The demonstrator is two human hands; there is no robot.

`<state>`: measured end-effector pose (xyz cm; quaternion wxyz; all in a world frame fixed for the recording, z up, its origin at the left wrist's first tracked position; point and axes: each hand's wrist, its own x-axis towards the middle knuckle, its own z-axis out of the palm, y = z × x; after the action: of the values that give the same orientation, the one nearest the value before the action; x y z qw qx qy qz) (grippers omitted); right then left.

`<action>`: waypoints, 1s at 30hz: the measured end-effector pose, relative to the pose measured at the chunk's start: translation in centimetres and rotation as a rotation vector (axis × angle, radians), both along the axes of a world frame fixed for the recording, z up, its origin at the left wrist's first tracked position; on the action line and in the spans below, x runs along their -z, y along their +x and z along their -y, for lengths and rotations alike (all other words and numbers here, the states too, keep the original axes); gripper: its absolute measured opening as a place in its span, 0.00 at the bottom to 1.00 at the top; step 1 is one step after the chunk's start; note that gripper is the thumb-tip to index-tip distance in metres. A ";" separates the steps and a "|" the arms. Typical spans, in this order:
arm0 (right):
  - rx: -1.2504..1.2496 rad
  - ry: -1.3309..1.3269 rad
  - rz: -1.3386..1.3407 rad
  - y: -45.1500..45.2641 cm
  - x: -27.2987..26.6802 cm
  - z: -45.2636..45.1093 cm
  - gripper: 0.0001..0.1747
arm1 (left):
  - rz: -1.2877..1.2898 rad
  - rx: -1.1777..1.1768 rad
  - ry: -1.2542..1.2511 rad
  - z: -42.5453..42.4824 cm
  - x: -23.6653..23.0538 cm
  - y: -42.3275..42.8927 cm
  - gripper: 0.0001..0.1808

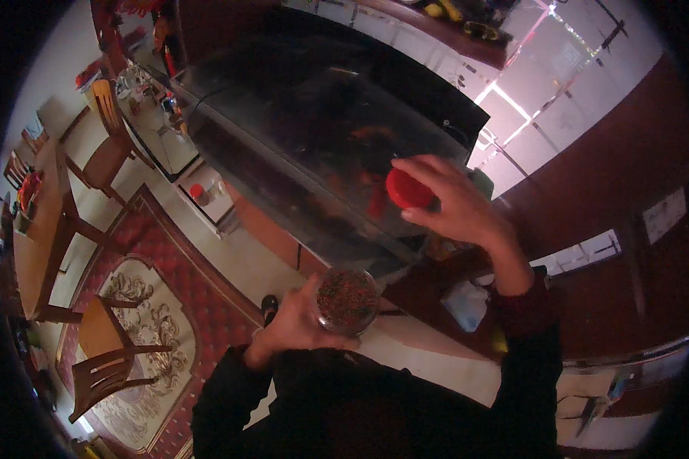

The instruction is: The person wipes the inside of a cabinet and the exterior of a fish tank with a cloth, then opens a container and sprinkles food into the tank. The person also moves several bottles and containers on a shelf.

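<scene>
A transparent jar, filled with small brown, red and green pellets, is held upright near my body. My left hand is wrapped around its side, and its mouth is uncovered. A round red lid is pinched between the thumb and fingers of my right hand, which hovers over the right end of a large glass aquarium. Blurred orange shapes show inside the tank. A red reflection lies on the glass beside the lid.
Past the tank's left end stands a cluttered side table with a red-capped container on its lower level. Wooden chairs and a dining table are to the left, near a patterned red rug. A plastic bag lies near my right forearm.
</scene>
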<state>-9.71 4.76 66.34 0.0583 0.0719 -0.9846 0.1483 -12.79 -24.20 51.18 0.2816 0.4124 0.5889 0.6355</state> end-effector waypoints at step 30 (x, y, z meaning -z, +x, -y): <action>-0.525 0.170 0.009 -0.1 0.7 9.5 0.06 | -0.240 -0.180 -0.254 0.0 -0.4 -1.3 0.50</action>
<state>-9.77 -4.71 65.68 0.0070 0.3287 -0.9414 0.0755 -14.08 -24.17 51.59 0.2011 0.3919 0.7281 0.5252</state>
